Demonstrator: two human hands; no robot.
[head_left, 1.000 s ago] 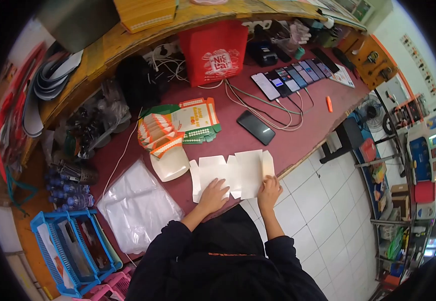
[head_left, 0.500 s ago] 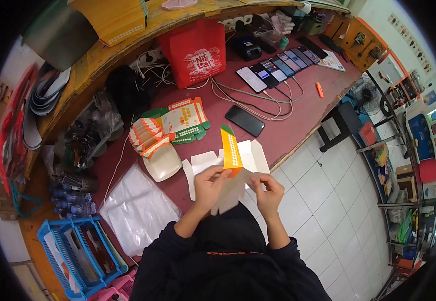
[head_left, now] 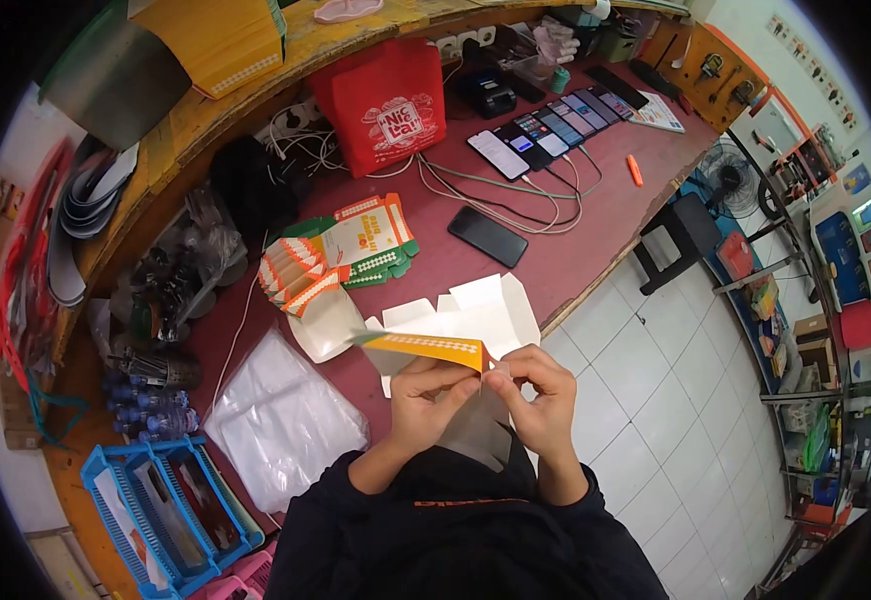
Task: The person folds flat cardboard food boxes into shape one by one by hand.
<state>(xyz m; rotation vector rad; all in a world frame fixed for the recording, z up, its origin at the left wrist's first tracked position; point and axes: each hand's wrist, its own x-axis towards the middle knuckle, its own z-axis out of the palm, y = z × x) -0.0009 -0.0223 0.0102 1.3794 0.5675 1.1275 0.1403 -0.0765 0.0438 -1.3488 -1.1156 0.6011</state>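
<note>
Between my hands, close to my body, is a partly folded cardboard food box point(head_left: 430, 347), yellow with a white pattern outside and pale inside. My left hand point(head_left: 423, 405) is closed around its left part, thumb near the fold. At the right corner of the fold, my right hand point(head_left: 538, 398) pinches the card between thumb and fingers. A flat white box blank point(head_left: 505, 305) lies just beyond, on the maroon table point(head_left: 595, 235). Left of it sit a white open box point(head_left: 323, 325), nested orange-patterned boxes point(head_left: 295, 275) and green-and-orange printed cartons point(head_left: 367, 238).
Clear plastic bags point(head_left: 280, 420) lie on the left, above a blue basket point(head_left: 170, 510). Farther back are a black phone point(head_left: 487, 238), a row of phones point(head_left: 555, 130) with cables, and a red bag point(head_left: 380, 110). The table's right edge borders a tiled floor point(head_left: 615, 400).
The yellow patterned panel has swung from pointing up and away to lying sideways toward the left. My right hand has moved in close to my left, now pinching the corner.
</note>
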